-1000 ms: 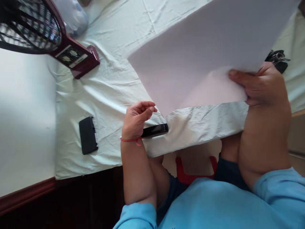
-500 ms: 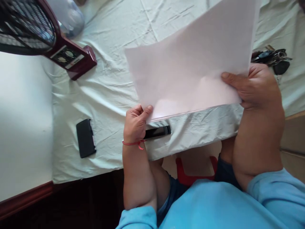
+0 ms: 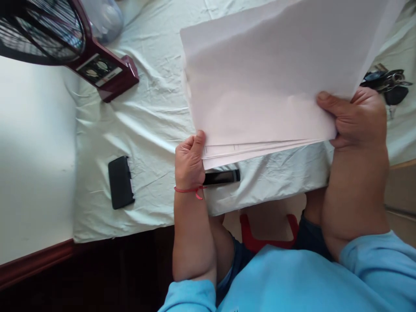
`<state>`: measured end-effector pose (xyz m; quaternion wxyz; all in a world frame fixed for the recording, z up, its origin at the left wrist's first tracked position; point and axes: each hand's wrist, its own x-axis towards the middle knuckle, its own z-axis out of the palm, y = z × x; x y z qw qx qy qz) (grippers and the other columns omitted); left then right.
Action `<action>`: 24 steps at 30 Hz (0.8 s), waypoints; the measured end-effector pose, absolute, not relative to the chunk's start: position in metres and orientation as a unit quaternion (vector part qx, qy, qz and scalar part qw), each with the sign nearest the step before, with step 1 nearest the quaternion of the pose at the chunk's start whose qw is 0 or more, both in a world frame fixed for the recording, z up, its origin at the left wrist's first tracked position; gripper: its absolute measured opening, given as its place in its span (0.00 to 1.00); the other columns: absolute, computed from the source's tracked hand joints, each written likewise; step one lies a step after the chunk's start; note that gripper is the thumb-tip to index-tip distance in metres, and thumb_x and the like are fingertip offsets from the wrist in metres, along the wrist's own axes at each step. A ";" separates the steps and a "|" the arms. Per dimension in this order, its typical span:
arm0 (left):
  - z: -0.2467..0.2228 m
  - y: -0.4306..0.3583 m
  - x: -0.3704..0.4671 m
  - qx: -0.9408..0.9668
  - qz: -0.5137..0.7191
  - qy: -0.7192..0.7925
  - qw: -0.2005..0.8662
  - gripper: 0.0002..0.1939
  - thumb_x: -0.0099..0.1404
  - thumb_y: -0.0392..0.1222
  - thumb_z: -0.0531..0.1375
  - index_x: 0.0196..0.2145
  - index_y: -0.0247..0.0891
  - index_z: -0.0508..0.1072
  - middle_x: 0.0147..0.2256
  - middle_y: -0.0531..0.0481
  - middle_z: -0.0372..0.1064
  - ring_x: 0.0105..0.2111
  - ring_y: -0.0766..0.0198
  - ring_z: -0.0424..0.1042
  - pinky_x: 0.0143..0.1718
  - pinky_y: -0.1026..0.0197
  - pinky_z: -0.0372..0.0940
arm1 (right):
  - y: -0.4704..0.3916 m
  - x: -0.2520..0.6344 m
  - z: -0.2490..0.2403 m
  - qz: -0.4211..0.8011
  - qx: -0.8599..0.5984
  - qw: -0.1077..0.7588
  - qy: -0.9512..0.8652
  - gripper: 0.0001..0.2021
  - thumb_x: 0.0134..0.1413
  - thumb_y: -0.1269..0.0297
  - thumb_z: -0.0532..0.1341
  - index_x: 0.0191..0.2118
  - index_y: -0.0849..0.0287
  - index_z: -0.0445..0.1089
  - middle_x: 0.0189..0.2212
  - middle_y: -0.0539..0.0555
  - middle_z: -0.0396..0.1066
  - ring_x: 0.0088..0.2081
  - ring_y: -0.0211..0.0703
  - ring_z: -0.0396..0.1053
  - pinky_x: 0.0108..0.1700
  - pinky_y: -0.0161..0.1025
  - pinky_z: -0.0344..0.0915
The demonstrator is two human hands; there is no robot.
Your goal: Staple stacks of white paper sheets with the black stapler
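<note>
1. While both hands grip the papers [image 3: 266, 78], the stack is tilted above the tablecloth [image 3: 156, 125], in front of the person.
2. Progress (judgement): handling looks partway along. Done: sheets are together in one loose stack, held at both sides. Left: lower edges are not flush; several layers fan out toward the left corner, and the stack is not set down. Sheet count cannot be told.
3. Left hand [image 3: 190, 158]: closed on the left edge near the lower corner, thumb uppermost; the fanned layers stick out just beside and below it.
4. Right hand [image 3: 360, 115]: closed on the lower right part, thumb flat on the top sheet, fingers mostly hidden behind.
5. Most of the paper lies between the hands and extends beyond them, away from the body.
6. Nearby: black phone [image 3: 222, 177] beside the left wrist; keys [image 3: 394, 84] beyond the right hand.
</note>
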<state>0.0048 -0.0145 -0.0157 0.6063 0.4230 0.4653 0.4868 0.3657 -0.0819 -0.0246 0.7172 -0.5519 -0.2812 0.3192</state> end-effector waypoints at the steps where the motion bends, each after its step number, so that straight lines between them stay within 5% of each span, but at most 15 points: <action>1: -0.014 -0.015 0.005 0.422 0.483 0.464 0.611 0.29 0.64 0.63 0.88 0.30 0.42 0.79 0.29 0.54 0.76 0.30 0.65 0.75 0.34 0.62 0.74 | -0.081 0.368 -0.026 0.321 -0.552 0.717 -0.280 0.38 0.16 0.41 0.97 0.37 0.52 0.90 0.43 0.52 0.92 0.51 0.66 0.93 0.64 0.72 0.90; 7: -0.012 -0.015 0.007 0.419 0.492 0.447 0.618 0.32 0.50 0.56 0.94 0.28 0.41 0.78 0.25 0.60 0.69 0.24 0.73 0.64 0.24 0.69 0.60 | -0.078 0.377 -0.032 0.316 -0.543 0.731 -0.266 0.36 0.20 0.46 0.98 0.35 0.54 0.85 0.47 0.56 0.92 0.64 0.71 0.89 0.72 0.72 0.85; 13: -0.016 -0.013 0.011 0.430 0.479 0.450 0.619 0.28 0.64 0.67 0.87 0.33 0.43 0.83 0.30 0.51 0.80 0.37 0.57 0.84 0.40 0.58 0.80 | -0.079 0.369 -0.030 0.326 -0.532 0.739 -0.255 0.36 0.19 0.47 0.98 0.35 0.55 0.85 0.46 0.55 0.91 0.65 0.73 0.88 0.71 0.75 0.85; 21: -0.016 -0.015 0.009 0.435 0.484 0.451 0.611 0.33 0.49 0.60 0.94 0.27 0.41 0.78 0.26 0.58 0.76 0.25 0.71 0.71 0.31 0.67 0.71 | -0.078 0.376 -0.033 0.333 -0.540 0.731 -0.251 0.35 0.20 0.48 0.98 0.35 0.54 0.84 0.47 0.54 0.92 0.67 0.71 0.87 0.74 0.73 0.84; 24: -0.016 -0.015 0.011 0.435 0.478 0.455 0.613 0.32 0.55 0.66 0.91 0.29 0.43 0.80 0.27 0.55 0.78 0.30 0.64 0.80 0.35 0.63 0.77 | -0.079 0.371 -0.030 0.337 -0.540 0.730 -0.251 0.37 0.17 0.45 0.98 0.36 0.54 0.86 0.46 0.52 0.92 0.63 0.69 0.89 0.73 0.73 0.84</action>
